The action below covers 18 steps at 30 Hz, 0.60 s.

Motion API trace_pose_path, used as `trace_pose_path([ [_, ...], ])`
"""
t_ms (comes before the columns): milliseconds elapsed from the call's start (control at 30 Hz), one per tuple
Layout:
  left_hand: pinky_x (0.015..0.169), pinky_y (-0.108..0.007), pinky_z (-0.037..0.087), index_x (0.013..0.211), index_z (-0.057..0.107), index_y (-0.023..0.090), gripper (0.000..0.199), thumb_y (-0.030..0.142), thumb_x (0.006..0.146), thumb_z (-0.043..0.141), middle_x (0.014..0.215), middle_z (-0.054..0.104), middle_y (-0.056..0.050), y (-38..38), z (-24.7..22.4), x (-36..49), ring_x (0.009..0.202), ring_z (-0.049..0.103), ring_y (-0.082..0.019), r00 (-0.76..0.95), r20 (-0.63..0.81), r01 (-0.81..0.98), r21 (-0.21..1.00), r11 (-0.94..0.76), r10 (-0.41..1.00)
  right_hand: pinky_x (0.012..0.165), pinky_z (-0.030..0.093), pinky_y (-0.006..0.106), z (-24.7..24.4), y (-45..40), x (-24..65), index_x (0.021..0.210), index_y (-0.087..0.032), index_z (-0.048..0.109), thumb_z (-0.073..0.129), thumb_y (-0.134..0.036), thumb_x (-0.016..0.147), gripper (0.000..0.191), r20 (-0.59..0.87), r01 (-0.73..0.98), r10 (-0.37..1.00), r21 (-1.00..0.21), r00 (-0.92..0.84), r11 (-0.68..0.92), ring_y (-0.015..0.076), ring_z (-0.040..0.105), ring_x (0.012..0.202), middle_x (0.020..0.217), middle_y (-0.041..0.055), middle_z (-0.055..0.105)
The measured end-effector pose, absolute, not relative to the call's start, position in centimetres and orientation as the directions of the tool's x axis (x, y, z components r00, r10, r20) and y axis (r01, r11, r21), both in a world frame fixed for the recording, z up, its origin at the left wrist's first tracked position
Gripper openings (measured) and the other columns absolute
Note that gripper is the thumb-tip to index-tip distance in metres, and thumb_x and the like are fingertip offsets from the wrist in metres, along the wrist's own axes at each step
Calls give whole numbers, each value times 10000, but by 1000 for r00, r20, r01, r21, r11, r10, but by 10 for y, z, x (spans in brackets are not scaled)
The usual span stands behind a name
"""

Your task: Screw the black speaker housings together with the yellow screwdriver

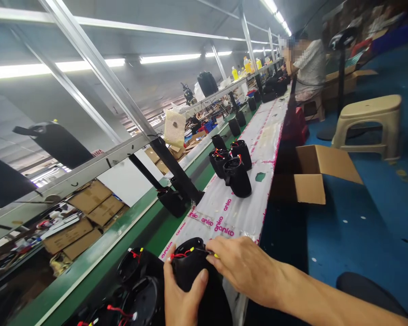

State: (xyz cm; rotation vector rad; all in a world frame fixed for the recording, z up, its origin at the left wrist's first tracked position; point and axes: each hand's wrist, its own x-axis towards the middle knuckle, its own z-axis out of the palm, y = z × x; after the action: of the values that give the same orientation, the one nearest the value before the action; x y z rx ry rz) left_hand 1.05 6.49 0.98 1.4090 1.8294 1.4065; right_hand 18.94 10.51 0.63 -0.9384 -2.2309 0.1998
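My left hand (183, 292) is wrapped round a black cylindrical speaker-like housing (199, 271), thumb and fingers on its near side. Red wires with small white and yellow connectors come out of the open top. At the rim on the right, my right hand (240, 267) pinches a thin dark tool with a yellow part (215, 255); its tip reaches over the opening and its exact kind is unclear. Beside my left hand stand several similar black housings (144, 299), with red wires showing in their open tops.
Pink-lettered plastic sheeting (207, 217) covers the bench, with more black housings (238, 179) farther along. A green conveyor belt (98, 267) runs on the left under a metal shelf frame (129, 145). On the right are an open carton (309, 188), a stool (367, 117) and a seated person (309, 68).
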Motion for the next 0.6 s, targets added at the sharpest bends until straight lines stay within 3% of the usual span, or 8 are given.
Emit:
trace_pose_path([
  [100, 1023, -482, 500, 1421, 437, 195, 856, 483, 686, 767, 1227, 658, -119, 65, 10, 15, 1127, 659, -330, -448, 248, 444, 895, -27, 859, 554, 348, 352, 8, 97, 191, 966, -221, 542, 422, -237, 1043, 143, 526, 611, 695, -362, -490, 704, 205, 650, 685, 868, 10, 666],
  [233, 913, -460, 560, 1182, 544, 178, 646, 494, 669, 779, 1018, 702, -76, 64, 8, 19, 958, 704, -307, -476, 269, 463, 886, -21, 837, 506, 311, 367, 6, 89, 189, 948, -221, 537, 447, -222, 1023, 118, 476, 655, 685, -261, -552, 709, 220, 643, 635, 827, 18, 662],
  [433, 1010, -493, 525, 1330, 475, 179, 750, 482, 707, 763, 1167, 671, -122, 63, 3, 13, 1105, 673, -330, -461, 295, 497, 867, -32, 837, 496, 309, 360, 6, 89, 187, 931, -223, 531, 468, -216, 1016, 106, 503, 648, 660, -233, -558, 726, 205, 628, 613, 809, 8, 655],
  [600, 1132, -518, 424, 1550, 286, 230, 911, 524, 791, 696, 1404, 566, -138, 64, -3, 7, 1337, 541, -358, -435, 317, 542, 839, -36, 843, 505, 328, 366, 9, 90, 189, 937, -231, 540, 465, -218, 1014, 108, 488, 628, 664, -267, -566, 731, 212, 638, 636, 833, 5, 668],
])
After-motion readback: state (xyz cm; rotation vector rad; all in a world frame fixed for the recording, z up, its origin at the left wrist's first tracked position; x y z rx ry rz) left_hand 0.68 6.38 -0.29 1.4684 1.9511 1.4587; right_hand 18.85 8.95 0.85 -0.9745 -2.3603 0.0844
